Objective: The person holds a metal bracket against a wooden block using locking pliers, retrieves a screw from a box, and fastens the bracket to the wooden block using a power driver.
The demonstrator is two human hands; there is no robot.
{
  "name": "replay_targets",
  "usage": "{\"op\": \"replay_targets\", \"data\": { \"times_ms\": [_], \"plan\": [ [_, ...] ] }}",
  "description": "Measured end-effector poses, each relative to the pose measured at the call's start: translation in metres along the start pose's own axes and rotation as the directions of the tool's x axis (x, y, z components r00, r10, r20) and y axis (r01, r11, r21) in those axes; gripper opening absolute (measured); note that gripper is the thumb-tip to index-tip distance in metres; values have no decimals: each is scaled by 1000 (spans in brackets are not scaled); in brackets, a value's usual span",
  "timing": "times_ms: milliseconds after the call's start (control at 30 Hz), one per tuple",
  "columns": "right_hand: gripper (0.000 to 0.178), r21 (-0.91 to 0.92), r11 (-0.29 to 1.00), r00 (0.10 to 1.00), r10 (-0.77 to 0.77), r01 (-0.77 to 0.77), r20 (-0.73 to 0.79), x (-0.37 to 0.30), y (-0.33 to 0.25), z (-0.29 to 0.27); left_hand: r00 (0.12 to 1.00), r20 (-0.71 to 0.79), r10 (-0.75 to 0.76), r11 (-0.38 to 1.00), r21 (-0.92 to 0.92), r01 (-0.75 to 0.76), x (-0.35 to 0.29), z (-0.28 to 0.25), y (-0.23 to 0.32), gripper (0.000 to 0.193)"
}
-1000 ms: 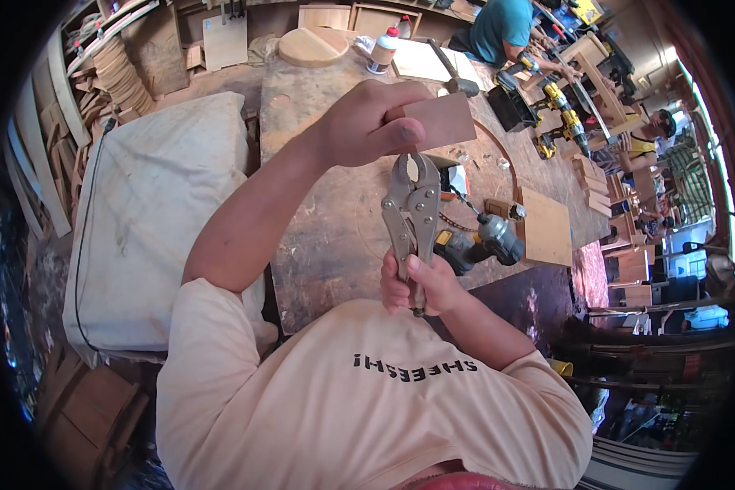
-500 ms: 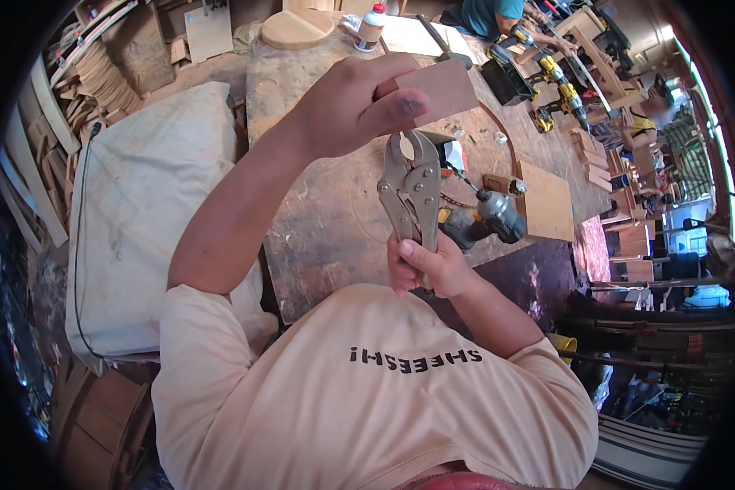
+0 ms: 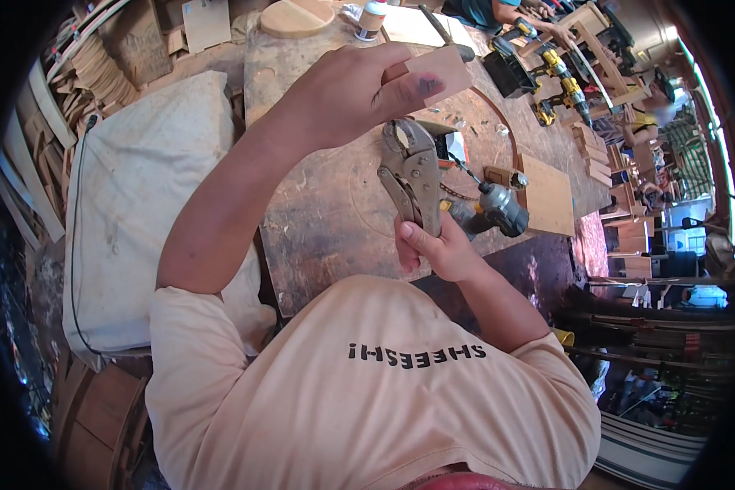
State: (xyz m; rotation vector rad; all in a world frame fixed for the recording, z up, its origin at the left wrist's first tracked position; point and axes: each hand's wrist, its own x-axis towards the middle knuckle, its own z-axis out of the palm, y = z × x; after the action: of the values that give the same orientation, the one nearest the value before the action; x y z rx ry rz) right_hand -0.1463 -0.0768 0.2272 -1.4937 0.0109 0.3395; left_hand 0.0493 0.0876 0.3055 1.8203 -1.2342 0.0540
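Note:
My left hand (image 3: pixel 347 94) is closed on a flat, brown, rectangular piece (image 3: pixel 452 69), pinched with the thumb along its near side. What the piece is made of I cannot tell. Below it, my right hand (image 3: pixel 439 249) grips grey metal locking pliers (image 3: pixel 420 167) by the handles, jaws pointing up and away from me. The jaws sit just under my left hand, with a gap visible between them. Whether they touch the hand or the piece cannot be made out. Beyond the pliers, a power drill (image 3: pixel 498 212) lies on the wooden worktable (image 3: pixel 302 237).
Behind are a round wooden disc (image 3: pixel 296 18), a glue bottle (image 3: pixel 371 20) and a hammer (image 3: pixel 447 31). Farther right lie yellow drills (image 3: pixel 565 82) and a wooden board (image 3: pixel 547 196). A cloth-covered block (image 3: pixel 151 204) stands at left. Other people work at the far right.
The pliers have tilted a little and their handles now look closer together, with my right hand higher on them. My left hand has shifted slightly with the brown piece still in it.

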Motion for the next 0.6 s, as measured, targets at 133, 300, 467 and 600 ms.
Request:
{"op": "replay_targets", "data": {
  "times_ms": [133,300,467,600],
  "plan": [
    [30,-214,975,991,33,-61,-132,5,4,-6,995,-12,-98,990,104,98,-1,4,-2,67],
    [27,-518,838,946,-8,-171,-325,17,19,-17,967,21,-252,952,186,244,-2,8,-5,69],
    [26,-795,553,870,-232,-250,-435,29,22,-17,856,191,-480,871,217,440,2,16,-29,69],
    [27,-752,651,938,-183,-107,-293,15,28,-25,873,231,-430,903,109,416,-6,21,-47,70]
  ]
}}
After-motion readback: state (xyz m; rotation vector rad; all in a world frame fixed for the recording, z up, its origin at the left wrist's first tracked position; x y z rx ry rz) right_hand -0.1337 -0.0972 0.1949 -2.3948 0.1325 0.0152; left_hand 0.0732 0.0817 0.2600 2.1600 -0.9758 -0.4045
